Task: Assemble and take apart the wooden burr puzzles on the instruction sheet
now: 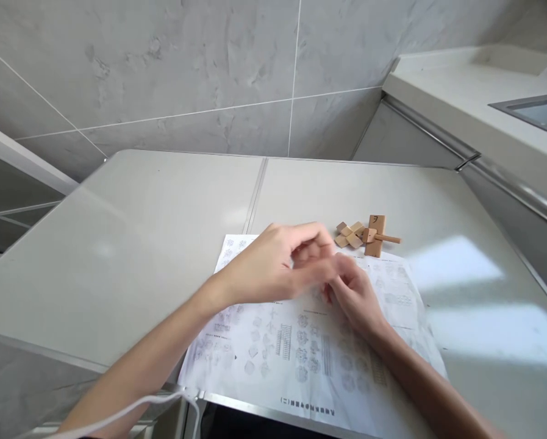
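Note:
My left hand [282, 265] and my right hand [358, 296] meet above a large printed sheet [273, 381], their fingertips close together or touching. The left fingers curl over toward the thumb, and the thumb is smeared by motion. My right fingers are bent inward as well. Anything between them is hidden from me. Just beyond the hands lies a cross-shaped cluster of interlocked wooden pieces [350, 235]. Beside it, and apparently touching it, is a flat wooden block [374, 245] with a dark mark, crossed by a wooden stick [389, 238].
The sheet, with small diagrams and text, lies creased on a pale table [117, 244] and reaches its front edge. A grey tiled wall [186, 67] stands behind. A white counter [460, 91] rises at right. A white cable [149, 399] hangs at lower left.

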Motion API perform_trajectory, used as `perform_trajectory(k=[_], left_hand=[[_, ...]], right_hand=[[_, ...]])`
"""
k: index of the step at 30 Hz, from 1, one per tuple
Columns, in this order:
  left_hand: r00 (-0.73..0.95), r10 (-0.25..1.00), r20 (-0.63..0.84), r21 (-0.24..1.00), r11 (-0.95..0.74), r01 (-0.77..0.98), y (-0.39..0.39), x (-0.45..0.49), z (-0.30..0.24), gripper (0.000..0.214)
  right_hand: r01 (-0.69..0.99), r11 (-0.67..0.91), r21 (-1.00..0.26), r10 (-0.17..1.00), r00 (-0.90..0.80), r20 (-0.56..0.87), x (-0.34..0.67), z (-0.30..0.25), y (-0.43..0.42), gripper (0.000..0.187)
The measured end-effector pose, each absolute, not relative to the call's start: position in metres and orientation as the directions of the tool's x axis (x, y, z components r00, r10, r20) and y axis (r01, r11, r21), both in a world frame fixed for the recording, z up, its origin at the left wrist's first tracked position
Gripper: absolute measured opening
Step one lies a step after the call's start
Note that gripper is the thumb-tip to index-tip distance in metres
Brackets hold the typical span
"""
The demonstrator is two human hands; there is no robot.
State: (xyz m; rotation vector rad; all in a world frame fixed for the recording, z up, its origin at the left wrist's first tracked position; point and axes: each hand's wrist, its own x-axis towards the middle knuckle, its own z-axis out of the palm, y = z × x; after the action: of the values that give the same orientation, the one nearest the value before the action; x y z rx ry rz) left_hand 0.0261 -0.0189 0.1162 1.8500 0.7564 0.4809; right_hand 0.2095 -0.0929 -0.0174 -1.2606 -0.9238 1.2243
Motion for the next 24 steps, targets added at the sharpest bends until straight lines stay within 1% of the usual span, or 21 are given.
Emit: perform_trajectory(k=[2,4,6,8,12,14,17,19,21,24], left_hand=[[0.696,0.717,-0.047,0.910,-0.257,0.326,-0.009,0.016,0.091,0.036],[0.654,0.748,-0.113,0.910,-0.185,0.370,-0.006,0.008,0.070,0.041],[0.629,0.762,-0.152,0.927,-0.110,0.357,-0.006,0.000,0.054,0.044],[0.620,0.765,-0.176,0.938,-0.060,0.340,-0.007,-0.005,0.041,0.045],[0.617,0.762,-0.195,0.954,0.001,0.300,-0.007,-0.011,0.025,0.046],[0.624,0.757,-0.194,0.960,0.015,0.280,-0.007,-0.012,0.021,0.046],[0.634,0.748,-0.196,0.962,0.023,0.271,-0.007,-0.014,0.018,0.046],[0.632,0.748,-0.203,0.960,0.026,0.277,-0.008,-0.015,0.018,0.046],[0.631,0.747,-0.210,0.957,0.026,0.288,-0.009,-0.015,0.018,0.045],[0.633,0.742,-0.220,0.954,0.030,0.298,-0.009,-0.015,0.017,0.046]], right_hand=[[-0.209,-0.093,-0.974,0.979,0.158,-0.127,0.215,-0.016,-0.088,0.042],[-0.300,-0.092,-0.950,0.962,0.219,-0.162,0.221,-0.012,-0.083,0.043],[-0.366,-0.101,-0.925,0.932,0.291,-0.217,0.229,-0.008,-0.078,0.044],[-0.382,-0.126,-0.916,0.913,0.317,-0.258,0.237,-0.005,-0.073,0.044],[-0.469,-0.051,-0.882,0.892,0.375,-0.251,0.254,-0.003,-0.067,0.039],[-0.445,0.008,-0.895,0.869,0.446,-0.214,0.259,-0.003,-0.066,0.038],[-0.287,0.092,-0.953,0.789,0.605,-0.106,0.265,-0.004,-0.066,0.035],[-0.199,0.112,-0.974,0.740,0.671,-0.052,0.268,-0.004,-0.066,0.030],[-0.180,0.089,-0.980,0.726,0.685,-0.060,0.270,-0.005,-0.065,0.027],[-0.213,0.011,-0.977,0.737,0.662,-0.136,0.272,-0.006,-0.063,0.029]])
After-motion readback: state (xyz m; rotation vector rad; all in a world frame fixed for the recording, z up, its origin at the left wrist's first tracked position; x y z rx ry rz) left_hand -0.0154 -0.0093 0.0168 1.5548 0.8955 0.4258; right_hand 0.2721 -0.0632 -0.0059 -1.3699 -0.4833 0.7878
